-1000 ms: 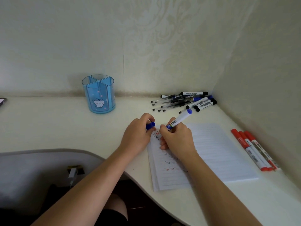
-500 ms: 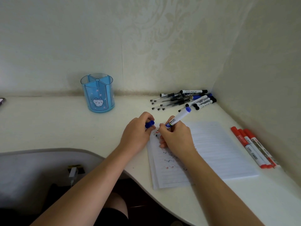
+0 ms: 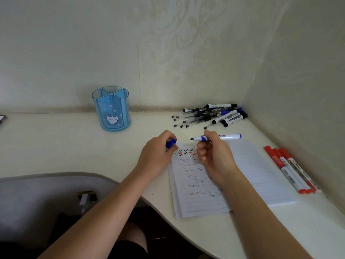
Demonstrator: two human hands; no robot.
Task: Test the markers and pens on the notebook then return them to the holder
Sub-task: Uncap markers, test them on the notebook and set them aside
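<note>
An open lined notebook [image 3: 261,176] lies on the desk, its left page covered with small tick marks. My right hand [image 3: 214,156] holds an uncapped blue marker [image 3: 226,136] level above the notebook's top edge, tip pointing left. My left hand [image 3: 158,154] pinches the marker's blue cap [image 3: 171,143], facing the tip a short gap away. The blue pen holder [image 3: 112,109] stands at the back left, with nothing visible inside. A pile of pens and markers [image 3: 211,114] lies at the back right corner. Three red markers [image 3: 291,169] lie right of the notebook.
The white desk [image 3: 56,143] curves inward at the front, with a grey chair [image 3: 37,199] below its edge. Walls close in behind and on the right. A dark object [image 3: 2,118] shows at the far left edge.
My right hand lifted the marker's tip off the page and turned the marker level, tip toward the cap. My left hand stayed put with the cap.
</note>
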